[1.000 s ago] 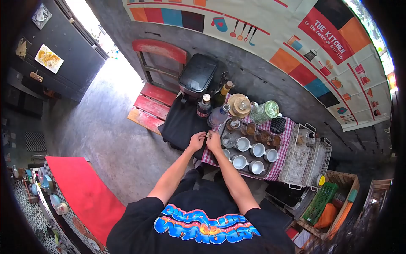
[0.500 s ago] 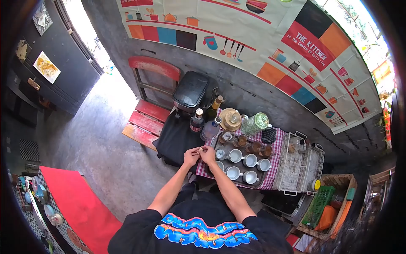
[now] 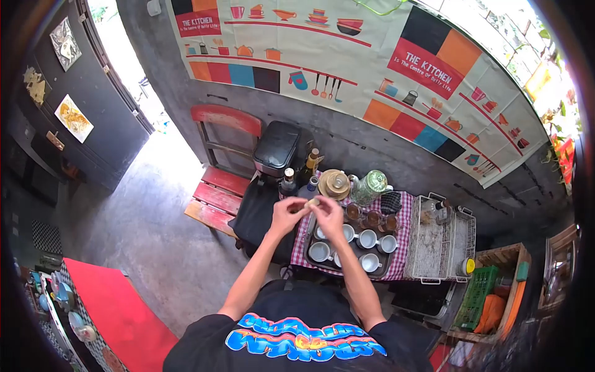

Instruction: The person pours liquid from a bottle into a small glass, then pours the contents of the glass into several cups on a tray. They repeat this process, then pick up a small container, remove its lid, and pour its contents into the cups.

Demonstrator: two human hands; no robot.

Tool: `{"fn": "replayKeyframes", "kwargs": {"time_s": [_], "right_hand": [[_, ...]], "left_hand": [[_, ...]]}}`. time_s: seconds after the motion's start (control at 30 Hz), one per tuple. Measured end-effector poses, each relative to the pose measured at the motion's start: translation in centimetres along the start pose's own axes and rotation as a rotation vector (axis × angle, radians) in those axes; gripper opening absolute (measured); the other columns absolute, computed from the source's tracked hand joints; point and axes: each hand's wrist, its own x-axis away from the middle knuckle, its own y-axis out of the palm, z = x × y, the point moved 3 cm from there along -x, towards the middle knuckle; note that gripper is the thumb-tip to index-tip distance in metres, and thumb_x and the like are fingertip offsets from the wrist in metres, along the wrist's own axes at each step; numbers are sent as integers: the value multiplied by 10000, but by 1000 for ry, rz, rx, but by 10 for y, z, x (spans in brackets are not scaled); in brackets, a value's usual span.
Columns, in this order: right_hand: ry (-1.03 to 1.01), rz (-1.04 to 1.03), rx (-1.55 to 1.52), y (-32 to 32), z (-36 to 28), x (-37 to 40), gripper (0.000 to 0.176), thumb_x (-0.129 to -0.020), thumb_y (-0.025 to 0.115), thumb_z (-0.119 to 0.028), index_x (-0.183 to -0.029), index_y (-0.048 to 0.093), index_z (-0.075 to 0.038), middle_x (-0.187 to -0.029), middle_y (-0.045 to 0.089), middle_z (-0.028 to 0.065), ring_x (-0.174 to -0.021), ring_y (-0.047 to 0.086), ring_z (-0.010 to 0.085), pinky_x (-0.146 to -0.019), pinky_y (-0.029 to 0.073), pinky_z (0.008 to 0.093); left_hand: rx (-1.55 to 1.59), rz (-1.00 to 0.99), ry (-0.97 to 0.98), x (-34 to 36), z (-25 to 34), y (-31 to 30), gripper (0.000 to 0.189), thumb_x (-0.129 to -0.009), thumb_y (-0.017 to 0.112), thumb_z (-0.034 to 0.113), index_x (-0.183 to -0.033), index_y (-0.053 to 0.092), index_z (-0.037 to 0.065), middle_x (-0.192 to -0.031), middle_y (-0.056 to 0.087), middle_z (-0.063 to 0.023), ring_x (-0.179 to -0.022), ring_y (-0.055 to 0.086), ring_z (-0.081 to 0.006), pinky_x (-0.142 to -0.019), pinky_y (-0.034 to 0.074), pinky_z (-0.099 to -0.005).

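Both hands meet in front of the bottles, above the left edge of the tray. Between the fingertips of my right hand (image 3: 327, 217) is a small pale object (image 3: 312, 203), too small to name. The fingers of my left hand (image 3: 287, 216) are bent towards it and touch or nearly touch it. Behind the hands stand a dark bottle (image 3: 288, 185) with a light cap and a gold-necked bottle (image 3: 312, 162). White cups (image 3: 367, 239) and brown glass cups (image 3: 374, 219) sit on the dark tray (image 3: 389, 263), partly hidden by my right hand and forearm.
A glass jug (image 3: 372, 188) and a wooden-coloured stack (image 3: 334, 185) stand behind the tray. Wire racks (image 3: 429, 248) are to the right, beside a crate (image 3: 520, 273). A black box-shaped appliance (image 3: 277, 147) and a red chair (image 3: 226, 188) are at the left; a red-topped table (image 3: 118, 310) is lower left.
Both hands have risen and moved slightly right, now hiding part of the bottles and tray. The small pale object shows more clearly between the fingers. The view has shifted a little.
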Motion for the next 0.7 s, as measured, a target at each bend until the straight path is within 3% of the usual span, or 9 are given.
{"fn": "replayKeyframes", "kwargs": {"time_s": [0.07,0.17,0.27,0.37,0.5,0.7], "right_hand": [[-15,19,-149,-11,-34,-10,391,-921,701,-6,-1281,576,79,-1120,698,124,-1005,693,168,-885,572,285],[-85,15,-85,-24,-57,-34,355,-928,681,7,-1267,600,75,-1109,693,103,-986,692,154,-842,569,267],[-120,-29,-55,-26,-76,-52,349,-931,680,-14,-1266,622,67,-1101,710,120,-991,699,160,-836,574,274],[-138,-59,90,-25,-66,-66,352,-931,678,-30,-1271,639,53,-1099,729,148,-985,709,173,-835,580,288],[-116,-127,154,-24,-74,-68,360,-928,679,-47,-1274,646,47,-1112,729,152,-1007,712,186,-881,573,310],[-238,-133,297,-21,-85,-76,340,-882,689,-21,-1212,668,56,-1040,739,202,-935,742,266,-832,589,341]], "left_hand": [[-131,-13,97,-22,32,-3,400,-773,865,78,-1133,714,-13,-1072,729,-83,-964,697,-137,-868,571,-295],[-176,9,174,-47,52,-2,465,-759,864,72,-1188,699,3,-1133,710,-99,-1019,698,-176,-919,565,-309],[-205,-46,245,-60,49,6,489,-780,857,79,-1231,684,-2,-1193,690,-101,-1076,674,-162,-954,544,-298],[-218,-78,210,-59,48,14,467,-806,831,73,-1242,681,-2,-1235,678,-110,-1114,666,-168,-965,541,-307],[-151,24,182,-59,30,18,414,-819,779,12,-1224,692,5,-1148,715,-104,-1044,700,-171,-930,555,-292],[-58,70,209,-57,23,22,412,-827,780,11,-1227,687,-10,-1135,728,-119,-1037,703,-163,-899,558,-279]]}}
